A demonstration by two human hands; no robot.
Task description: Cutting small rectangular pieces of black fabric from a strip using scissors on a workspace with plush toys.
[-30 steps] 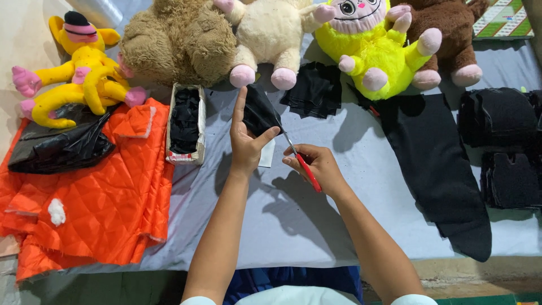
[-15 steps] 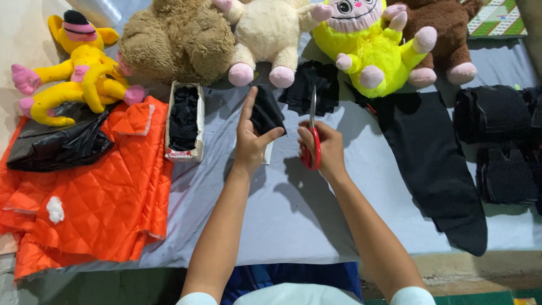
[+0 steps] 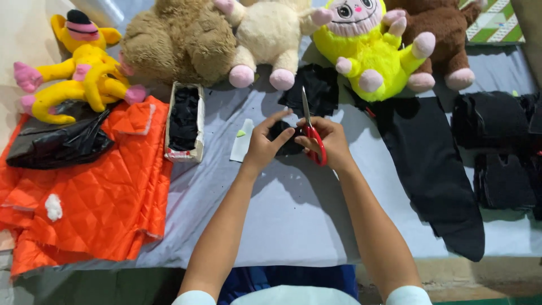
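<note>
A small piece of black fabric (image 3: 284,139) sits pinched in the left hand (image 3: 265,144), held just above the grey surface (image 3: 293,214) near its middle, with the fingers curled around the scrap and the forefinger stretched along its top edge. Touching it from the right, the right hand (image 3: 333,141) is closed through the red handles of a pair of scissors (image 3: 310,135), whose blades point up and away from the body; whether the blades are parted or shut is too fine to tell. The step in hand looks like trimming the scrap to shape, and the following cut seems to call for the left hand to turn or feed the fabric so its edge meets the blades. Just left of the hands lies a white paper piece (image 3: 243,148) with a small green mark, and beyond that an open cardboard box (image 3: 184,121) packed with black pieces. More black fabric lies behind the hands (image 3: 316,90) and in a long strip (image 3: 435,175) and stacks (image 3: 497,147) to the right. An orange quilted cloth (image 3: 96,192) and a black plastic bag (image 3: 56,146) cover the left side, and a row of plush toys (image 3: 271,34) lines the far edge.
</note>
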